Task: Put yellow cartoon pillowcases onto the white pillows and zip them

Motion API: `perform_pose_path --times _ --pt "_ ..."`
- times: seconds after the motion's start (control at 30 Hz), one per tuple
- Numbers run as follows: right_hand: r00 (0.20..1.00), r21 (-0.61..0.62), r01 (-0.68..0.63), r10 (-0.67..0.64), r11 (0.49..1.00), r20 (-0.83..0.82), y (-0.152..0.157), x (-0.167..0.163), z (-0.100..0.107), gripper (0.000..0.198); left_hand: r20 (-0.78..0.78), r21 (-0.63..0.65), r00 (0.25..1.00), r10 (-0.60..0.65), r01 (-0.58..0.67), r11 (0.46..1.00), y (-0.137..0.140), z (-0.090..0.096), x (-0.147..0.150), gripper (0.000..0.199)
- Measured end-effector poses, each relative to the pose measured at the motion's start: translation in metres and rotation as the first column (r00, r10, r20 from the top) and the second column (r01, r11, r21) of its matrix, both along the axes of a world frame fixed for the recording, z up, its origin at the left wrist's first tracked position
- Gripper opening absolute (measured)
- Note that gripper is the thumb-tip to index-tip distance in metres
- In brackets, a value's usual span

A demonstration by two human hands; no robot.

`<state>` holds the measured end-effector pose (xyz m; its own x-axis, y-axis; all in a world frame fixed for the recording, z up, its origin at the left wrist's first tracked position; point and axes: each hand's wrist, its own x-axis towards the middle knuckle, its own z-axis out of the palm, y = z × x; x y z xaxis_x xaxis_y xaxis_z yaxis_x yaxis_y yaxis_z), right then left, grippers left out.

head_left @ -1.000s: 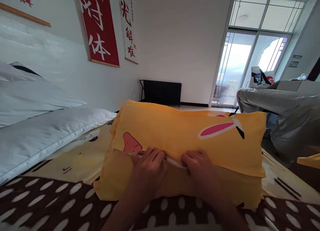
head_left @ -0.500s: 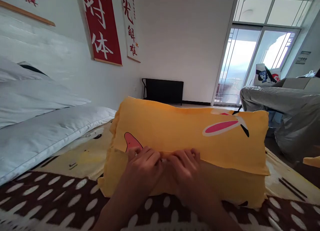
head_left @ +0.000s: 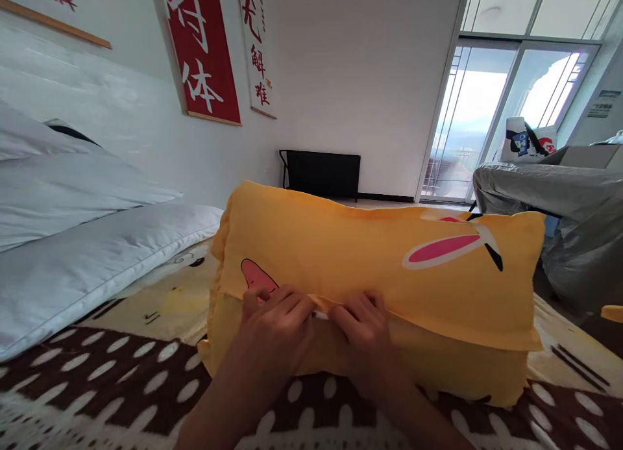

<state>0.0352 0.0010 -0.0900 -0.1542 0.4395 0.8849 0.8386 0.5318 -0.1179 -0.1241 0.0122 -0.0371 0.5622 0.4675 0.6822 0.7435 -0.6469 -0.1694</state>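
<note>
A plump yellow pillow with pink printed shapes lies lengthwise before me, its long edge facing me. My left hand pinches the edge of its yellow cover near the pink shape on the left. A short way to the right, my right hand grips the same edge with curled fingers. Between the two hands the cover's edge gapes a little, and a bit of white shows there. Both sets of fingertips are partly hidden by the hands and the fabric.
White pillows are stacked at the left. Beneath everything is a brown blanket with white spots over a cream printed sheet. A grey-covered piece of furniture stands at the right, and a black panel by the far wall.
The pillow's right end has shifted slightly right and nearer in view. My right hand's fingers have moved a little along the edge, and the gap between my hands is wider.
</note>
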Motion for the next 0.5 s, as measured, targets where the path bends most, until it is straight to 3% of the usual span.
perform_pose_path --times 0.17,0.3,0.5 --pt "1.0 0.005 0.025 -0.025 1.0 -0.012 0.005 0.001 -0.002 0.02 0.086 -0.02 0.982 0.168 -0.167 0.986 0.016 0.002 -0.015 0.019" --pt "0.999 0.063 0.033 -0.031 0.997 -0.033 0.009 0.0 -0.003 0.022 0.1 -0.073 0.971 0.215 -0.208 0.975 0.029 0.002 -0.033 0.017" --pt "0.999 0.046 0.03 -0.03 0.998 -0.02 0.014 0.0 -0.007 0.02 0.122 -0.178 0.949 0.292 -0.268 0.947 0.033 0.002 -0.042 0.019"
